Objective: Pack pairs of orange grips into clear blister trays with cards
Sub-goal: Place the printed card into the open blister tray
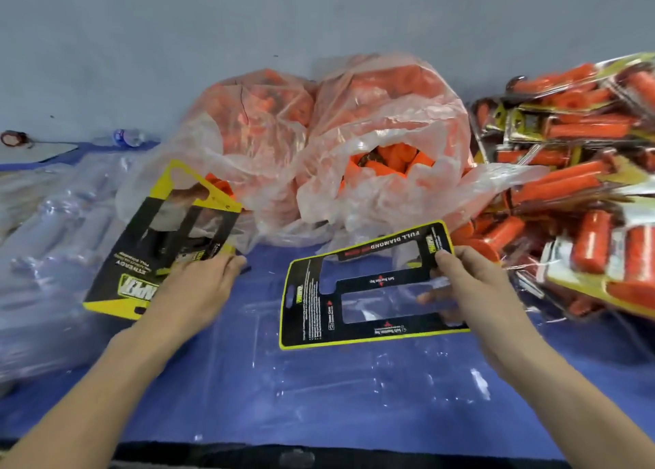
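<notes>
Soft, even light fills the scene with barely any shadow, white glints speckle the clear blister tray (354, 373) on the blue surface (266, 266), and the wide lens bends and blurs the frame's edges.

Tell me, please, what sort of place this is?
Probably a small factory's hand-packing bench: clear plastic bags of loose orange grips, a heap of finished carded blister packs, black-and-yellow printed cards in the left hand and right hand.

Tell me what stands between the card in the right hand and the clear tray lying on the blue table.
Nothing visible does. The right hand pinches the black card over the clear tray, whose near part lies bare on the blue table. The left hand, holding a second card, is off to the left.
</notes>
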The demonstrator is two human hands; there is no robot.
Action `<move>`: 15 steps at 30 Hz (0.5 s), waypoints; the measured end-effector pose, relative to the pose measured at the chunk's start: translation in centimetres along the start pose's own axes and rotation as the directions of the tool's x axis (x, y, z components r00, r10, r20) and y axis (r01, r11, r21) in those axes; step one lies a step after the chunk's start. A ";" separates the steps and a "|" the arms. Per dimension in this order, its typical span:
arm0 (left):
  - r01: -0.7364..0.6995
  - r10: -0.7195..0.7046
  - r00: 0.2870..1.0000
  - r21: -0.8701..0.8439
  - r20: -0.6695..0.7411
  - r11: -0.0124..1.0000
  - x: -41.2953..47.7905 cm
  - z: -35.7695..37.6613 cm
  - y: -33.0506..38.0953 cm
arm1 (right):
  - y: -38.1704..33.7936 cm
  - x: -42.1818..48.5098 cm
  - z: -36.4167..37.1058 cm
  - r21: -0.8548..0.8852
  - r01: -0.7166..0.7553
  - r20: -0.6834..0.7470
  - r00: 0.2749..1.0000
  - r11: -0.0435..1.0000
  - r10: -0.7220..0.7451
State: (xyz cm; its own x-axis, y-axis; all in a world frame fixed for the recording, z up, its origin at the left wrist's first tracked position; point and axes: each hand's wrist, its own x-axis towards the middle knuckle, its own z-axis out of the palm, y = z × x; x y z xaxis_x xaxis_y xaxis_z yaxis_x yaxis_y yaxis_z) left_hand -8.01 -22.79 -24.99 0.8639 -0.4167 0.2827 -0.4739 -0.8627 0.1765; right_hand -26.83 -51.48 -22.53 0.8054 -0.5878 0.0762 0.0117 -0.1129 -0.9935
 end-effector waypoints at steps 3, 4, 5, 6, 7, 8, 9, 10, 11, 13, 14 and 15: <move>-0.032 0.018 0.997 -0.176 -0.079 0.984 -0.5 -1.2 1.4 | 0.1 -0.5 0.5 0.019 0.001 0.039 0.999 1.000 -0.002; -0.016 -0.001 0.998 -0.290 -0.059 0.957 -0.8 -1.5 2.1 | 0.1 -0.6 0.7 0.020 0.020 0.050 0.999 1.000 -0.021; 0.006 -0.017 1.000 -0.374 -0.026 0.927 -1.2 -1.7 2.9 | 0.1 -0.8 1.0 0.016 0.050 0.060 0.997 0.999 -0.051; 0.024 -0.020 1.000 -0.414 0.014 0.910 -1.7 -1.7 3.6 | 0.1 -0.9 1.2 0.014 0.085 0.069 0.994 0.996 -0.085; 0.045 -0.023 0.998 -0.420 0.059 0.906 -2.0 -1.5 4.1 | 0.0 -1.1 1.4 0.014 0.117 0.078 0.990 0.993 -0.118; 0.070 -0.028 0.994 -0.417 0.105 0.906 -2.2 -1.1 4.4 | -0.1 -1.3 1.7 0.017 0.144 0.084 0.986 0.989 -0.145; 0.098 -0.037 0.988 -0.428 0.148 0.898 -2.3 -0.9 4.8 | -0.3 -1.4 1.8 0.023 0.167 0.086 0.982 0.986 -0.168; 0.129 -0.050 0.983 -0.472 0.177 0.872 -2.2 -0.7 5.0 | -0.3 -1.5 1.9 0.027 0.186 0.081 0.979 0.982 -0.188; 0.160 -0.064 0.979 -0.538 0.192 0.828 -2.0 -0.6 5.2 | -0.3 -1.6 2.0 0.033 0.197 0.073 0.977 0.980 -0.198; 0.182 -0.084 0.981 -0.671 0.176 0.718 -1.4 -0.8 5.5 | -0.3 -1.8 1.9 0.068 0.191 0.048 0.980 0.979 -0.194; 0.176 -0.095 0.984 -0.719 0.153 0.672 -1.3 -1.1 5.5 | -0.3 -1.8 1.8 0.083 0.181 0.041 0.982 0.980 -0.185; 0.172 -0.115 0.985 -0.756 0.128 0.632 -1.2 -1.3 5.4 | -0.3 -1.7 1.7 0.083 0.169 0.039 0.984 0.982 -0.173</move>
State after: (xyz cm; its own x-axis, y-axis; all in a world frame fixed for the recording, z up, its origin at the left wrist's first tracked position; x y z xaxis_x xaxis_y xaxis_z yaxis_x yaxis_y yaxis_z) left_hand -11.84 -26.56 -23.11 0.9275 -0.3475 0.1376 -0.2794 -0.4002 0.8728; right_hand -27.19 -49.03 -22.48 0.8135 -0.5282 0.2434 0.1968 -0.1438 -0.9698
